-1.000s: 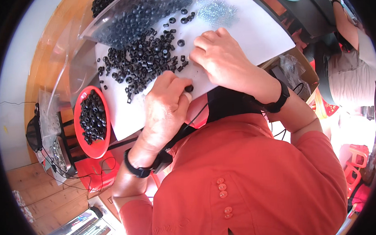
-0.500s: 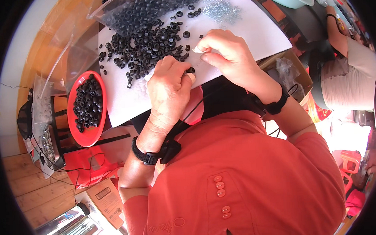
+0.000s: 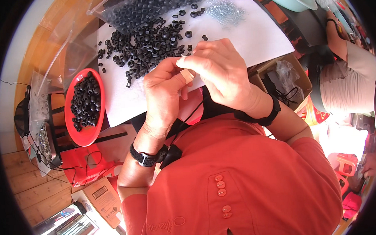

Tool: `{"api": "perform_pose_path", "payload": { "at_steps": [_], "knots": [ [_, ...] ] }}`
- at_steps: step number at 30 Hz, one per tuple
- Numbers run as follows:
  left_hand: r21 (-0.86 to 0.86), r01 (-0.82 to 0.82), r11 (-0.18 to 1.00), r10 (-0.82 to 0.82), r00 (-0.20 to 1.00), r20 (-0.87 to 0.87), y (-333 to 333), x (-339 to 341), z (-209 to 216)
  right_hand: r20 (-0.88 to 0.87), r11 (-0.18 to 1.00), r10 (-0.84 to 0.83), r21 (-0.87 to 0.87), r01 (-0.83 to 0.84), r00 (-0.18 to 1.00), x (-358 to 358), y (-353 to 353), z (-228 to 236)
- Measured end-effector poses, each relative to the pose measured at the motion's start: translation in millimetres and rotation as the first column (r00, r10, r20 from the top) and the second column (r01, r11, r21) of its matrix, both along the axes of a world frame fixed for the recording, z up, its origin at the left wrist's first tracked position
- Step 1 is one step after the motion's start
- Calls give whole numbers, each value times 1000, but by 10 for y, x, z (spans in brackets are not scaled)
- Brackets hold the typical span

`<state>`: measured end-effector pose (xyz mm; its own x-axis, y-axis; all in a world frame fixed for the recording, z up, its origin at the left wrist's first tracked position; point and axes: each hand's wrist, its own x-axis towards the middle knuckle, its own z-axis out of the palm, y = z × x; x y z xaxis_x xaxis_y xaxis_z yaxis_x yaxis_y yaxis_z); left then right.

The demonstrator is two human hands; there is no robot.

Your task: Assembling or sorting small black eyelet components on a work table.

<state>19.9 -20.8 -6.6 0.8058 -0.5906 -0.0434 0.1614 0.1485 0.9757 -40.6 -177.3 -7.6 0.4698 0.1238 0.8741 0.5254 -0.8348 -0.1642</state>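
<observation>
My left hand (image 3: 162, 91) is closed, its thumb and fingers pinched together over the near edge of the white table (image 3: 121, 99). Half a second ago a small black part showed in that pinch; now the fingers hide it. Closed too, my right hand (image 3: 226, 74) meets the left fingertips from the right, and whatever it pinches is out of sight. Beige tape (image 3: 188, 76) wraps my left thumb. Just beyond the hands lies a loose heap of small black parts (image 3: 146, 46), some round-headed, some tubular. Small silvery pieces (image 3: 225, 12) form a pile farther right.
A clear tub (image 3: 151, 11) of black parts stands at the far side. On the left is a red oval tray (image 3: 87, 139) holding more. A cardboard box (image 3: 300, 78) with plastic wrap sits at right, near a co-worker's arm (image 3: 338, 39). A mint basin (image 3: 298, 1) is at far right.
My right hand has come left and down, bringing its fingertips to my left hand's. The small black part in the left pinch is now covered.
</observation>
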Motion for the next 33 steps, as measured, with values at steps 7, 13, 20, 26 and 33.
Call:
{"api": "perform_pose_path", "payload": {
  "at_steps": [7,13,20,26,33],
  "knots": [
    [-144,54,988,-88,966,-242,81,93,66,-55,966,43,256,-28,998,7,63,-35],
    [-387,203,899,-336,887,-316,167,229,10,-102,866,227,476,-152,969,44,17,86],
    [-518,217,827,-452,805,-384,171,239,-58,-77,932,85,358,-52,993,83,157,47],
    [-483,149,863,-354,860,-367,217,172,-26,-99,928,117,366,-73,988,43,201,5],
    [-176,29,984,-61,982,-179,391,93,46,-301,888,-106,401,227,948,26,-541,116]
  ]
}}
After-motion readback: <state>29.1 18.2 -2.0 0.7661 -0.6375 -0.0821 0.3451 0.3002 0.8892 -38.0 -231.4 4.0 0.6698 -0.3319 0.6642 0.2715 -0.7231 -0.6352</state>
